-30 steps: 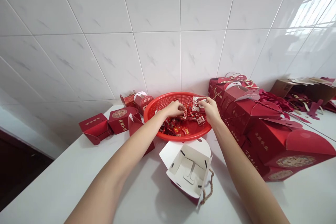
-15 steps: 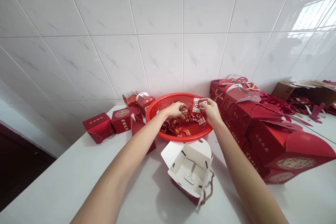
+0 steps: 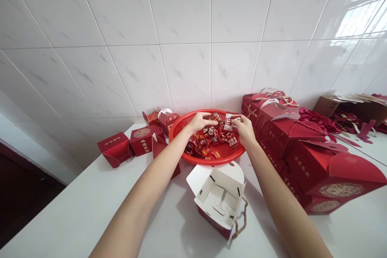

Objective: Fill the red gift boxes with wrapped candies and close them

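Note:
My right hand (image 3: pixel 244 127) pinches a red-and-white wrapped packet (image 3: pixel 229 122) at the right side of a red plastic basket (image 3: pixel 213 161). Over the basket's left half reaches my left hand (image 3: pixel 202 122), thumb and forefinger apart, with a brownish-red packet (image 3: pixel 215 117) near its fingertips. Many small red wrapped sweets (image 3: pixel 208 141) lie in the basket. In front of it stands an open red gift box (image 3: pixel 222 201), its white inside bare and a twisted rope handle (image 3: pixel 242 221) hanging on the right.
Closed red gift boxes (image 3: pixel 314 169) are stacked along the right. Smaller red boxes (image 3: pixel 142 140) stand at the left, near the edge of the white table (image 3: pixel 90 209). A carton (image 3: pixel 329 107) with red strips lies far right. A tiled wall (image 3: pixel 184 68) rises behind.
The brownish-red packet by my left hand has moved back in the basket, and that hand's fingers have spread, uncovering more sweets. My right hand still holds its packet, slightly shifted.

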The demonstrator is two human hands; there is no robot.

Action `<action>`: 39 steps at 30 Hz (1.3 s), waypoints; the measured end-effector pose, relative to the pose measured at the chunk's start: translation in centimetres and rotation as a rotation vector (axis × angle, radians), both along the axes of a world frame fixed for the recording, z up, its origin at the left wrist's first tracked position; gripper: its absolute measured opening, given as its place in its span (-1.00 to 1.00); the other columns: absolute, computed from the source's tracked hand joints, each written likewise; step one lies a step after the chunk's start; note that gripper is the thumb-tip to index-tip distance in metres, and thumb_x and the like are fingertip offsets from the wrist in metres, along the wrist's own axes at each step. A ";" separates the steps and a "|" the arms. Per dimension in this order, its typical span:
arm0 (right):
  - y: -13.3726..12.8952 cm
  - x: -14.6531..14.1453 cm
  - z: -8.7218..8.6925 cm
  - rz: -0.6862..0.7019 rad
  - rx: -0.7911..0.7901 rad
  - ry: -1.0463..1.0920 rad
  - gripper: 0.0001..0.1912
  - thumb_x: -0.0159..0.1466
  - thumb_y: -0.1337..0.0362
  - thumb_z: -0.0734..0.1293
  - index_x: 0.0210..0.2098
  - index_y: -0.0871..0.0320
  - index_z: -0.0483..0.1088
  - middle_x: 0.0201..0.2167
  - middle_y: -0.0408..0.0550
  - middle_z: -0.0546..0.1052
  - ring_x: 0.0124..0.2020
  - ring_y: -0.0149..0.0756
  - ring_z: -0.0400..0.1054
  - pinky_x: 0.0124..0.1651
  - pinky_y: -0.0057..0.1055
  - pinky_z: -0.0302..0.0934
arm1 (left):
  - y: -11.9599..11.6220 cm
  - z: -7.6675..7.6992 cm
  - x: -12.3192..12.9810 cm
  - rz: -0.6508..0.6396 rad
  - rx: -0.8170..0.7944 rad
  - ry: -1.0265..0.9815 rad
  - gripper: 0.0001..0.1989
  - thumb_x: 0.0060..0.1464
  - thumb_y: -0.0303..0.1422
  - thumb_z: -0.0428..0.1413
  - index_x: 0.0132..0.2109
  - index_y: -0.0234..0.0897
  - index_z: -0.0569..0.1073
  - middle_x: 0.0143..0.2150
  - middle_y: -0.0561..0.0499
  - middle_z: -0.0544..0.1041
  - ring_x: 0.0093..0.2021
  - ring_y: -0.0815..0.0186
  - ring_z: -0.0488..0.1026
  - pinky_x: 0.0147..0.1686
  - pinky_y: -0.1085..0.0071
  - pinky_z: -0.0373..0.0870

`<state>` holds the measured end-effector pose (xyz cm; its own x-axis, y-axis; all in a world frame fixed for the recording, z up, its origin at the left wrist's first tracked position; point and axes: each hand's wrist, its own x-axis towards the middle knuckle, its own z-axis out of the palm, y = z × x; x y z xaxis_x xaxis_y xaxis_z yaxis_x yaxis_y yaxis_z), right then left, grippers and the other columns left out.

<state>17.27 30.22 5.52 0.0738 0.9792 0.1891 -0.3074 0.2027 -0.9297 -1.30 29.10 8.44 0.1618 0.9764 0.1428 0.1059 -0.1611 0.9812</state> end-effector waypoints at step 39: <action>-0.5 0.2 0.3 -0.026 -0.001 -0.004 -0.62 -0.15 0.12 0.53 -0.41 0.12 0.37 -0.58 -0.26 0.41 -0.54 -0.40 0.30 -0.46 -0.45 0.22 | -2.0 -1.8 3.4 -0.401 -0.081 0.994 -0.79 -0.49 -0.59 0.32 -0.64 -0.22 0.52 -0.62 0.01 0.49 -0.52 0.18 0.41 -0.37 0.29 0.35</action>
<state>17.42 29.75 5.84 0.0988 0.9772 0.1881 -0.2983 0.2095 -0.9312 2.12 27.06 6.63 0.4807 0.8268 -0.2921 0.8161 -0.2998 0.4941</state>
